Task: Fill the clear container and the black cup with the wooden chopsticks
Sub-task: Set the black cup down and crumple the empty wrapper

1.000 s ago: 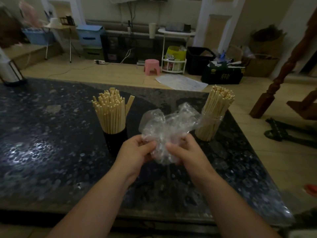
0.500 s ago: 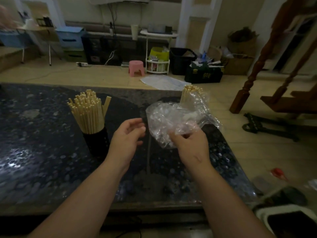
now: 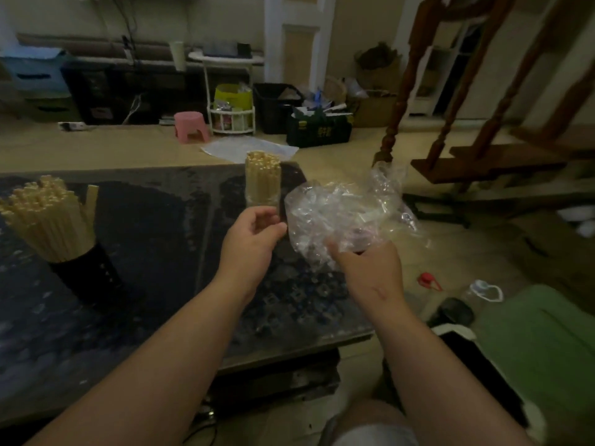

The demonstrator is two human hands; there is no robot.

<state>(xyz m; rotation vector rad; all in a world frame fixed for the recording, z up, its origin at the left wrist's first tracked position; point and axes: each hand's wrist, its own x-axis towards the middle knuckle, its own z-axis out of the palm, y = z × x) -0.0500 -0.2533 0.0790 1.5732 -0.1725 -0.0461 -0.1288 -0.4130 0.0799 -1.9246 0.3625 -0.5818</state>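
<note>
Dim, slightly blurred view looking down over a person's two bare forearms at a dark speckled table [image 3: 145, 239]. The right hand [image 3: 367, 268] grips a crumpled clear plastic bag [image 3: 338, 214], fingers closed on its lower part, holding it up over the table's right edge. The left hand [image 3: 249, 243] hovers just beside the bag, fingers loosely curled with nothing seen in them. Its fingertips sit just in front of the clear container [image 3: 262, 201], though contact is hard to judge. That container stands near the table's far edge, packed with an upright chopstick bundle [image 3: 262, 172]. At far left a black cup [image 3: 87, 275] stands on the table, crammed with wooden chopsticks [image 3: 45, 220] fanning outward.
</note>
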